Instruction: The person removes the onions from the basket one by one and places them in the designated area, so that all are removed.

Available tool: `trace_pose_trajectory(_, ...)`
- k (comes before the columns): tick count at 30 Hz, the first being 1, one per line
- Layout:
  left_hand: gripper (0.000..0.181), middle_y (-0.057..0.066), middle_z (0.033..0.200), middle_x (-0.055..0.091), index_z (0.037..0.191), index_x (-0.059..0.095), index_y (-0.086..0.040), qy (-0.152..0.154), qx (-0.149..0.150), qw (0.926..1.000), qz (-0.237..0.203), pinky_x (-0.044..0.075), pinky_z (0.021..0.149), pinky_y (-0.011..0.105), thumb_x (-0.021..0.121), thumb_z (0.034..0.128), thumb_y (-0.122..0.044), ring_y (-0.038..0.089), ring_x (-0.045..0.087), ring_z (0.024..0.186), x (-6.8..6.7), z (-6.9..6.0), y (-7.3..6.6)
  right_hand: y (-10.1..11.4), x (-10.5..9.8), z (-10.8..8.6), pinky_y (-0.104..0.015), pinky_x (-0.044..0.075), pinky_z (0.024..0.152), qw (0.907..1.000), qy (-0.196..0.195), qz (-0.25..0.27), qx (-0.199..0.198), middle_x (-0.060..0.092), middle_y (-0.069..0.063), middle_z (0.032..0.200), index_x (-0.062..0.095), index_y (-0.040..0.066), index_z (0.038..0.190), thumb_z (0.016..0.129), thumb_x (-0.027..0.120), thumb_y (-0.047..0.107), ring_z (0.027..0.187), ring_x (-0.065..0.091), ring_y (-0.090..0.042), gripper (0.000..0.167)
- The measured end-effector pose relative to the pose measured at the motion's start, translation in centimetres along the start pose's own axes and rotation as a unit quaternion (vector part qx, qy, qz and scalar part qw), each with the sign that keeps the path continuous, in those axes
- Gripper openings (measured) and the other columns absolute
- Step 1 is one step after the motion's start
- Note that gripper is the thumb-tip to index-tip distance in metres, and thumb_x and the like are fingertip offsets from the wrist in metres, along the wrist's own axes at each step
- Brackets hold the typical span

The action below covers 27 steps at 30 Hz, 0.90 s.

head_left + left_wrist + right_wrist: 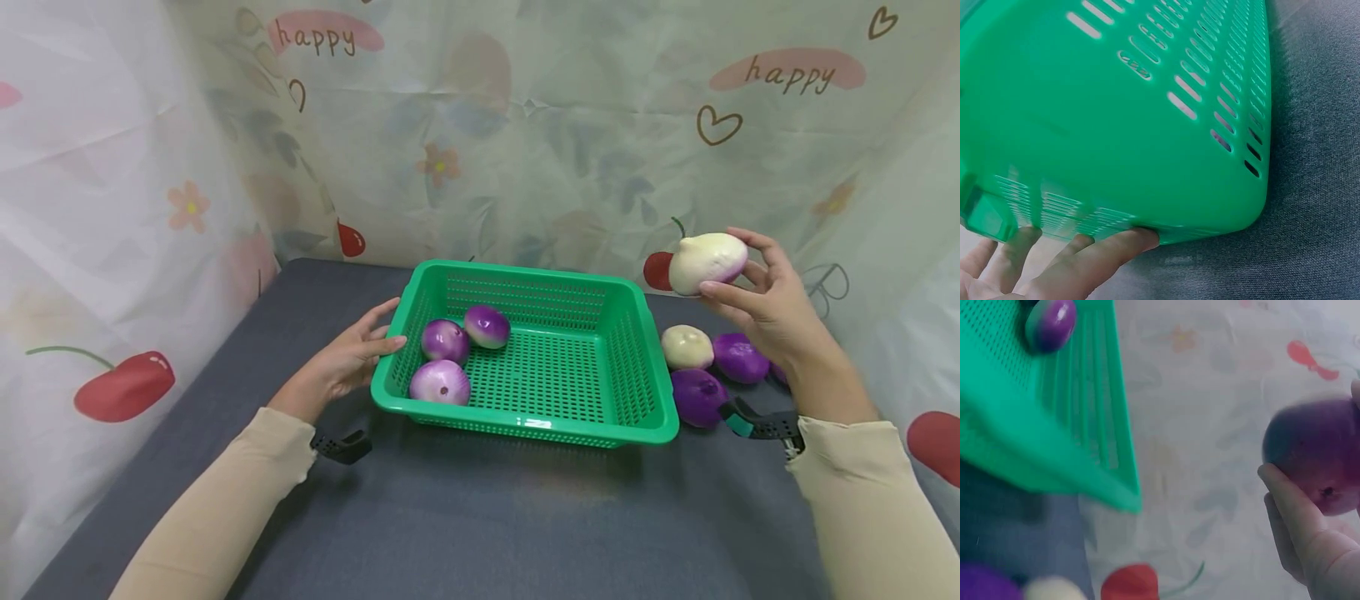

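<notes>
Plenty of pale patterned cloth (465, 208) hangs behind and beside the left hand (348, 358) and the right hand (780, 308). Below both hands spreads a dark grey tabletop (562, 517). Between them sits a green basket (480, 417), with slotted walls and a perforated floor. Light beige sleeves (217, 500) end at each wrist, behind the hands.

The left hand has its fingers spread and touching the outside of the basket, with the thumb at the rim. The right hand pinches an onion (708, 260) between thumb and fingers, up off the tabletop and apart from the basket; this onion is pale on one side and purple on the other.

Just right of the left hand, inside the basket, lie three purple onions (446, 342), grouped at that end. Below the right hand, on the tabletop beside the basket, rest a cream onion (687, 347) and two deep purple onions (698, 398), with part of another purple one (781, 373) showing behind the right wrist. Dark wrist straps (342, 447) jut inward, just below each hand.
</notes>
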<state>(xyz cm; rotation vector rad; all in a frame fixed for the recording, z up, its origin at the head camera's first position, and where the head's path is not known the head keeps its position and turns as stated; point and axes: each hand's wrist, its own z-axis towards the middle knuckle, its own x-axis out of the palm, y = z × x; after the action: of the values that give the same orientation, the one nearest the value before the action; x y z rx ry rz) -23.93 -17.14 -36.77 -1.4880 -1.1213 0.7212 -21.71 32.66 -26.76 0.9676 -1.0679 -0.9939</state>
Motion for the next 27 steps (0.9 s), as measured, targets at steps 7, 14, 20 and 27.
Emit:
trace_pose_trajectory(7, 0.076, 0.012, 0.157, 0.028, 0.155, 0.009, -0.032, -0.003, 0.000, 1.0000, 0.001, 0.054, 0.086, 0.049, 0.057, 0.0985, -0.016, 0.034, 0.059, 0.118, 0.1, 0.0, 0.0, -0.7, -4.1, -2.6, -0.033, 0.058, 0.078, 0.9955, -0.031, 0.085, -0.029, 0.045, -0.006, 0.127, 0.034, 0.013, 0.132, 0.085, 0.048, -0.027, 0.104, 0.063, -0.018, 0.063)
trace_pose_trajectory(14, 0.077, 0.012, 0.157, 0.027, 0.156, 0.008, -0.032, 0.000, 0.000, 1.0000, 0.001, 0.054, 0.086, 0.049, 0.057, 0.0984, -0.016, 0.033, 0.060, 0.116, -0.1, 0.2, 0.0, -2.1, -8.4, -5.4, -0.027, 0.057, 0.075, 0.9963, -0.062, 0.057, -0.018, 0.047, -0.002, 0.121, 0.032, 0.017, 0.132, 0.086, 0.049, -0.023, 0.098, 0.066, -0.013, 0.063)
trace_pose_trajectory(20, 0.077, 0.012, 0.157, 0.027, 0.156, 0.007, -0.031, 0.000, 0.001, 1.0000, 0.002, 0.054, 0.086, 0.049, 0.056, 0.0985, -0.016, 0.033, 0.060, 0.115, -0.1, 0.2, 0.0, -3.9, -11.4, -7.3, -0.017, 0.055, 0.075, 0.9923, -0.100, -0.065, 0.034, 0.038, 0.004, 0.121, 0.029, 0.021, 0.136, 0.089, 0.058, -0.013, 0.096, 0.062, 0.000, 0.065)
trace_pose_trajectory(27, 0.077, 0.012, 0.157, 0.027, 0.156, 0.007, -0.031, -0.001, 0.001, 1.0000, 0.004, 0.054, 0.086, 0.049, 0.056, 0.0988, -0.016, 0.034, 0.059, 0.117, 0.0, 0.1, -0.1, -6.0, -13.8, -9.2, -0.015, 0.054, 0.073, 0.9730, -0.103, -0.158, 0.132, 0.031, 0.008, 0.118, 0.010, 0.024, 0.151, 0.092, 0.062, 0.000, 0.088, 0.055, 0.008, 0.082)
